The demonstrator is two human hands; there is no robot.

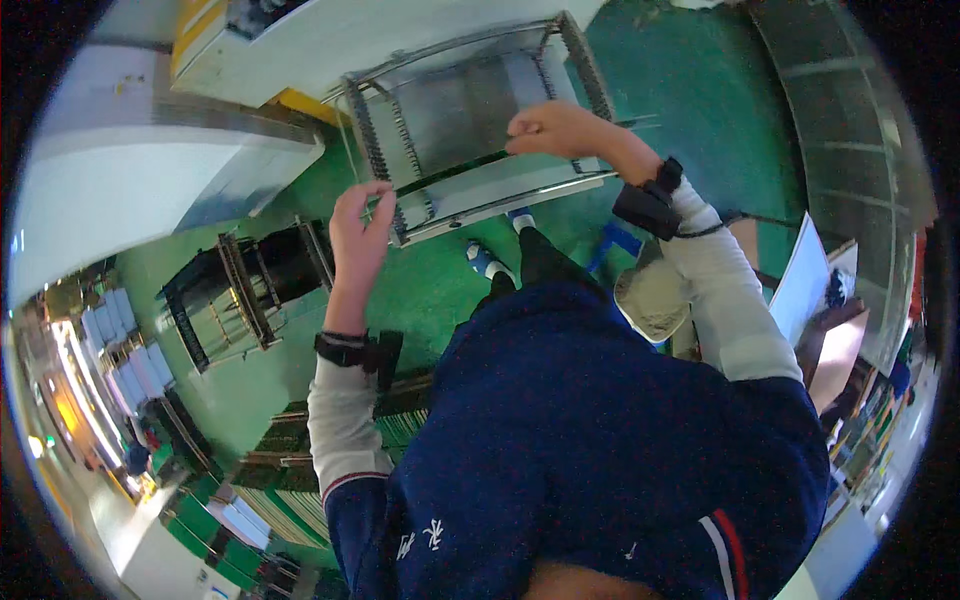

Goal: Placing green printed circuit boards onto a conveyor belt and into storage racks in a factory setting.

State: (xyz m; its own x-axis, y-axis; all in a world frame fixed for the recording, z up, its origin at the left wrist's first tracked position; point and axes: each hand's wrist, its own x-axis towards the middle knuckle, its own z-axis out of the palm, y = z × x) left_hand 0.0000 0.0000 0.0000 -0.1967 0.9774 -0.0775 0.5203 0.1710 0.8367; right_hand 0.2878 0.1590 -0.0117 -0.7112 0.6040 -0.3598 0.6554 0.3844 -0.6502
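As I look over at the person in the navy top [600, 400], taking twelve o'clock as straight ahead of them, I can make out a small pair of white stitched characters [420, 538] on it near half past six, with a white-and-red stripe [727, 553] at about half past four.

Their thin dark strip [450, 174] lies slantwise near twelve, above a metal rack [425, 237] with toothed sides. The right hand [558, 133], toward one, has its fingers curled in, pinched on the strip's right end. The left hand [362, 228], at ten, has thumb and forefinger nearly together at the other end; I can't tell whether they grip it or only touch it.

The right hand and forearm cover part of the rack's front corner. Black wrist straps [345, 350] sit over both white sleeves [345, 420]. A second, darker rack [248, 290] stands at nine, a pale rounded seat [653, 300] at three, a tall grey cabinet [850, 150] at two, and rows of upright boards [290, 505] toward half past seven, on green floor [430, 290].
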